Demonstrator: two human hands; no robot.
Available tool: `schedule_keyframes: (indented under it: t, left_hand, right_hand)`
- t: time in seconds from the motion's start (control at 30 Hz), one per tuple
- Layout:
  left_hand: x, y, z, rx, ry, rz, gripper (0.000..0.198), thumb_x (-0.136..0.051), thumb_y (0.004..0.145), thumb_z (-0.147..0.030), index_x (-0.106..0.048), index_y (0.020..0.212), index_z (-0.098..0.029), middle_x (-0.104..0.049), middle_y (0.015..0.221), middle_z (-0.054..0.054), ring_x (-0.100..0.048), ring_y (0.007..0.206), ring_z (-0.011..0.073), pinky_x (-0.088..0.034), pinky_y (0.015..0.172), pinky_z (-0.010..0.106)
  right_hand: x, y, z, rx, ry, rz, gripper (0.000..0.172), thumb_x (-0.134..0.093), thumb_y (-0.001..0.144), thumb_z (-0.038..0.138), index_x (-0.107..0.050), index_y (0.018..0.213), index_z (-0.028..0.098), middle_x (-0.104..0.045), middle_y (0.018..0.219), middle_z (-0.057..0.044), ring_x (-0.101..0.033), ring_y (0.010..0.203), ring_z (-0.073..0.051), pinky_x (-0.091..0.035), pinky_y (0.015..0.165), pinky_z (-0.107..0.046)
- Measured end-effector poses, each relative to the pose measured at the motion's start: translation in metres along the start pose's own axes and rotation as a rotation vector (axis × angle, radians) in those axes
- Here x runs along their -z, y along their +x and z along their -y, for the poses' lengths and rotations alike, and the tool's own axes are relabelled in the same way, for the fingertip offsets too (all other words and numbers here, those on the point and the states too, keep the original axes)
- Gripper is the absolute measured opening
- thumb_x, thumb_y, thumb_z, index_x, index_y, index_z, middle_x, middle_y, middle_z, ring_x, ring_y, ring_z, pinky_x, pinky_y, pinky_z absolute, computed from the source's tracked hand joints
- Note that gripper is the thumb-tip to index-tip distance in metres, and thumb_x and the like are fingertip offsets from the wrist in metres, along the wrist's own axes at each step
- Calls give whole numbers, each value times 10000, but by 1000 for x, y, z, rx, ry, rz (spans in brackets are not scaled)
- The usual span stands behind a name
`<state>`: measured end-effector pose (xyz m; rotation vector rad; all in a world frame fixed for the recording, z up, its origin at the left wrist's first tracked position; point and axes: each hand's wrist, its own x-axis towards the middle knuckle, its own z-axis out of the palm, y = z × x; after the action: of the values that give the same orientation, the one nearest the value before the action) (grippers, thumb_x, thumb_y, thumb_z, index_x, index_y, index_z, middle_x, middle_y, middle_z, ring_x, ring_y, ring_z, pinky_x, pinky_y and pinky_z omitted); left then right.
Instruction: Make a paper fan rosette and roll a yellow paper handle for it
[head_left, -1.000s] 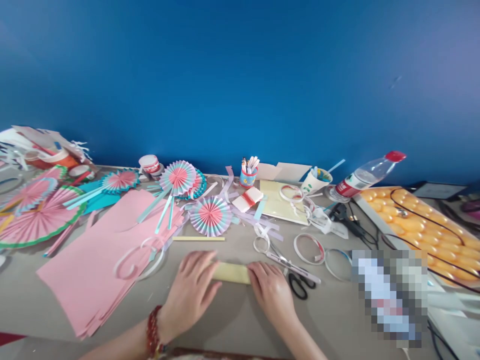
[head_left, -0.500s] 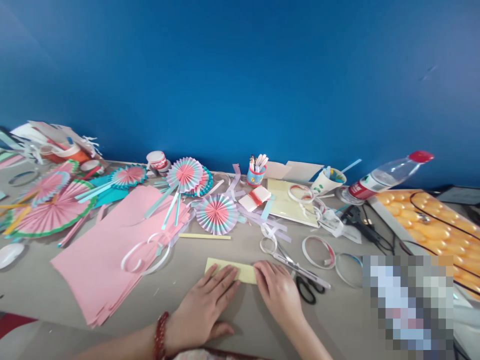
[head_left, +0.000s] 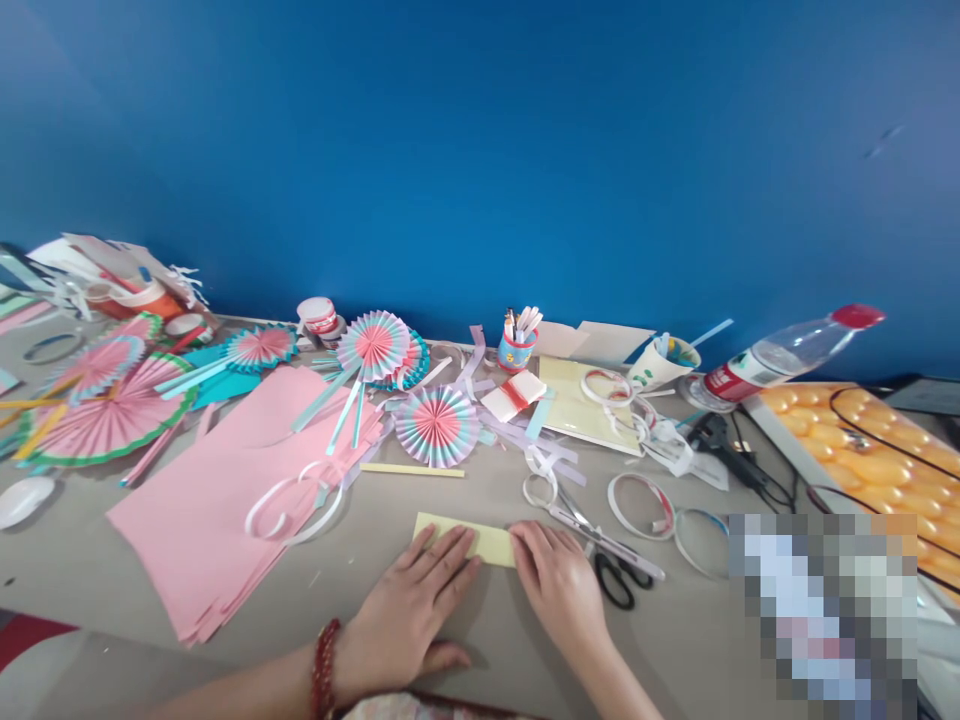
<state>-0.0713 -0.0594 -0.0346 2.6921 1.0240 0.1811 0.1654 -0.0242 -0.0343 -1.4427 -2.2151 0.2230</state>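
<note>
A pale yellow folded paper strip (head_left: 493, 546) lies flat on the grey table in front of me. My left hand (head_left: 405, 605) rests palm down across its left part, fingers stretched out and thumb apart. At the strip's right end, my right hand (head_left: 559, 585) has its fingers curled together on the paper; its fingertips are partly hidden. Just right of that hand lie scissors with black handles (head_left: 616, 580) and a pale, long-bladed cutting tool (head_left: 604, 540). Beyond the strip is a thin yellow stick (head_left: 412, 470).
Pink paper sheets (head_left: 225, 510) lie to the left, with pleated paper fans (head_left: 437, 425) around and behind them. Tape rolls (head_left: 641, 505), a glue gun (head_left: 724, 455) and a tilted plastic bottle (head_left: 787, 360) are on the right. A blue wall (head_left: 480, 170) rises behind.
The camera view has shifted slightly. Both hands stay on the yellow paper strip in nearly the same pose.
</note>
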Motion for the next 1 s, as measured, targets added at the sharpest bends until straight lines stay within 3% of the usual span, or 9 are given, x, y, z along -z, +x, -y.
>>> schedule_keyframes:
  t: [0.13,0.3,0.43,0.67,1.0]
  left_hand:
    - [0,0,0,-4,8,-15,890,-560,888,-597,-167,1559,-164,-217,1606,153,-214,1472,333,-145,1194,539]
    - [-3,0,0,1,27,-31,936,-581,874,-601,-143,1561,-139,-261,1592,156,-229,1466,330,-168,1192,536]
    - [-5,-1,0,6,31,6,968,-601,860,-599,-114,1565,-148,-219,1607,141,-194,1477,332,-158,1192,542]
    - [-6,-2,2,9,22,0,917,-581,877,-593,-150,1562,-162,-228,1603,144,-214,1473,332,-147,1192,536]
    - [-6,-2,1,7,60,9,917,-579,877,-596,-156,1560,-155,-206,1611,134,-195,1479,323,-128,1196,517]
  right_hand:
    - [-1,-2,0,-13,-4,-3,272,-355,1014,238,-578,862,211,-657,751,-27,-625,682,-196,-417,683,-313]
    - [-3,-8,-1,-30,-44,-38,204,-389,1009,264,-584,1000,202,-698,849,-52,-653,752,-229,-446,722,-341]
    - [-5,-13,-1,-43,-94,-91,183,-414,1004,271,-569,1056,188,-711,884,-69,-672,767,-233,-467,722,-346]
    - [-11,-18,-1,-95,-134,-126,217,-408,1002,274,-523,1156,174,-710,879,-78,-670,752,-248,-489,711,-367]
    - [-15,-19,0,-134,-115,-132,225,-382,1015,296,-520,1151,180,-704,870,-76,-666,760,-242,-479,716,-367]
